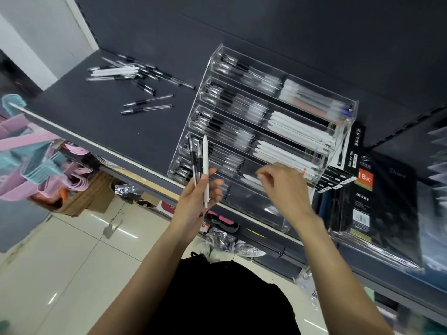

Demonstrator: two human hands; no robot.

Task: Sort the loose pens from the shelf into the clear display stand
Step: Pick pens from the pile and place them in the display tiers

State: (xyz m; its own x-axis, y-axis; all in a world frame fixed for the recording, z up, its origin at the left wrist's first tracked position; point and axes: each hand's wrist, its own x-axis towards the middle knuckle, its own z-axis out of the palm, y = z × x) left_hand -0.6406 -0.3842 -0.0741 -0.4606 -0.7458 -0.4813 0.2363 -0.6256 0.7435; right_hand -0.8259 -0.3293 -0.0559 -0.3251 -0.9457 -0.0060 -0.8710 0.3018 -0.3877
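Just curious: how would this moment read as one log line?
left hand: holds pens | right hand: fingers curled at stand, grip unclear | loose pens: remain on shelf

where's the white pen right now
In the head view, the white pen stands upright in the left hand beside some black pens, just in front of the clear display stand's left end, low centre.

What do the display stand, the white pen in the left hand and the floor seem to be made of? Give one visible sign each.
Display stand: probably clear acrylic; pens show through its walls, and its edges catch light.
White pen in the left hand: likely matt plastic, opaque, no glare.
Floor: glossy tiles, likely ceramic; joint lines and lamp reflections.
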